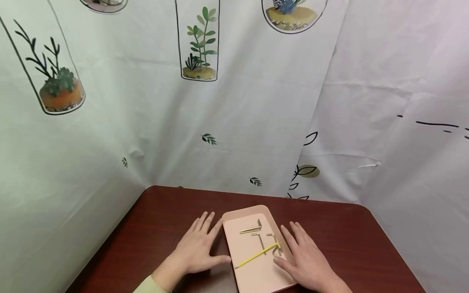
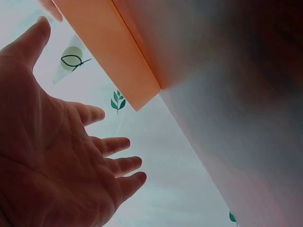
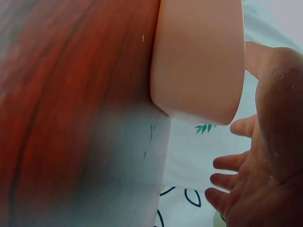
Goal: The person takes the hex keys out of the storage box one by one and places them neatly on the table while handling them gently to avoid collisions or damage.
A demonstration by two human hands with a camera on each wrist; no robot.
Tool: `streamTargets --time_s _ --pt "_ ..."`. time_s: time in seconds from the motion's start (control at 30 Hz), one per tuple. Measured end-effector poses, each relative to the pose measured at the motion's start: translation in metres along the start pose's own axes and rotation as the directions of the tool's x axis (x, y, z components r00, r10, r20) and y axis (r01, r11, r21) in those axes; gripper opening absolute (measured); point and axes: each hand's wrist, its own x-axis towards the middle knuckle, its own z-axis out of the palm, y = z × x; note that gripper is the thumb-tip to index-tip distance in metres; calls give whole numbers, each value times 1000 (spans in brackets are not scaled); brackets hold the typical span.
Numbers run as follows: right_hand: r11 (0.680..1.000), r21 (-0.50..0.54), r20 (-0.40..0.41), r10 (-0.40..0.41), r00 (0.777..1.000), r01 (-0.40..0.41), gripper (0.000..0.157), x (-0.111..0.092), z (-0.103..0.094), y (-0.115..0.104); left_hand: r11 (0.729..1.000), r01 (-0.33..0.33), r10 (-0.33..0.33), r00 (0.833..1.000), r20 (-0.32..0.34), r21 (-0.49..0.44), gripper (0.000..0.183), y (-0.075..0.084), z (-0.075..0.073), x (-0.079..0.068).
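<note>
A shallow pink tray (image 1: 261,278) lies on the table between both hands. In it are several metal L-shaped hex keys (image 1: 261,244) and a longer yellow L-shaped rod (image 1: 256,256) lying across some of them. At the tray's left side, my left hand (image 1: 198,248) is spread, its thumb tip by the rim. On the other side my right hand (image 1: 311,260) has straight fingers, and its thumb reaches over the rim near the keys. Both wrist views show the palms, the left hand (image 2: 61,146) and the right hand (image 3: 270,151), with nothing in them. Whether they touch the tray is unclear.
The dark red-brown table (image 1: 165,219) has rounded back corners. White cloth (image 1: 238,114) printed with plants hangs behind it and along both sides, close to the table's edges.
</note>
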Motion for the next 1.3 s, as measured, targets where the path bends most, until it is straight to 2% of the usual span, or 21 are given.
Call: streamTargets --time_s 0.23,0.63,0.97,1.13,1.3 --pt "998 24 16 -62 998 61 89 7 0 -7 1000 -17 17 1000 24 0 115 -2 4 9" --pt "996 75 110 -64 992 56 92 12 0 -18 996 -85 85 995 49 3 110 -7 4 18" --pt "987 96 66 -139 988 132 89 14 5 -26 992 -128 128 989 70 -5 112 -8 9 27" --pt "983 89 74 -168 983 161 89 16 7 -29 991 -135 135 989 55 -7 113 -9 11 34" --pt "981 82 96 -185 978 177 88 18 9 -33 991 -129 132 987 97 -34 114 -10 12 39"
